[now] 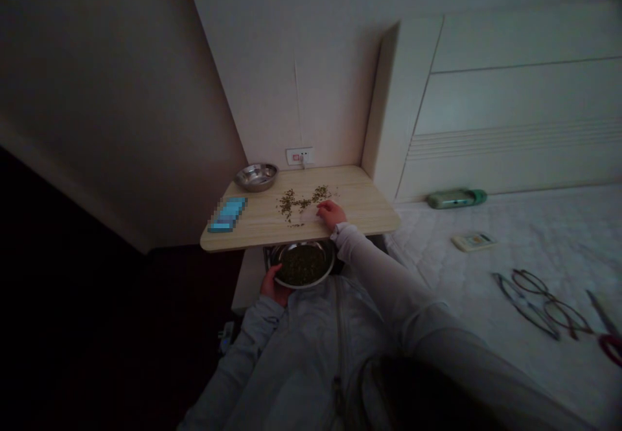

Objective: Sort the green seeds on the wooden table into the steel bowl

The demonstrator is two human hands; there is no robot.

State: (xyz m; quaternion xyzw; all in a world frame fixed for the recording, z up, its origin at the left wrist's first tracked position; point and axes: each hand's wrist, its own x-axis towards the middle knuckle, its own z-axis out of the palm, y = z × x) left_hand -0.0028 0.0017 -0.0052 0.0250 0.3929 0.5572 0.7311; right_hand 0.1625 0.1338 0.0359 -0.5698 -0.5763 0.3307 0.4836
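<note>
Dark granules (pixel 287 205) lie loose on a pale tabletop (pixel 257 227), with more in a steel bowl (pixel 303 285) below its near edge.
From the left, I see a pixelated blue rectangle (pixel 227 215), a shiny round dish (pixel 256 181), then the left hand (pixel 275 286) clamped on the steel bowl's rim, and the right hand (pixel 332 215) curled beside the granules; whether its fingertips meet, I cannot tell. The tabletop is wood-grained and round-cornered, against a plain wall (pixel 272 81); rightward come a grooved, pale headboard (pixel 486 104) and a quilted white mattress (pixel 437 275). The granules look small and greenish brown, strewn in uneven patches mid-board, massed darkly in the bowl.
</note>
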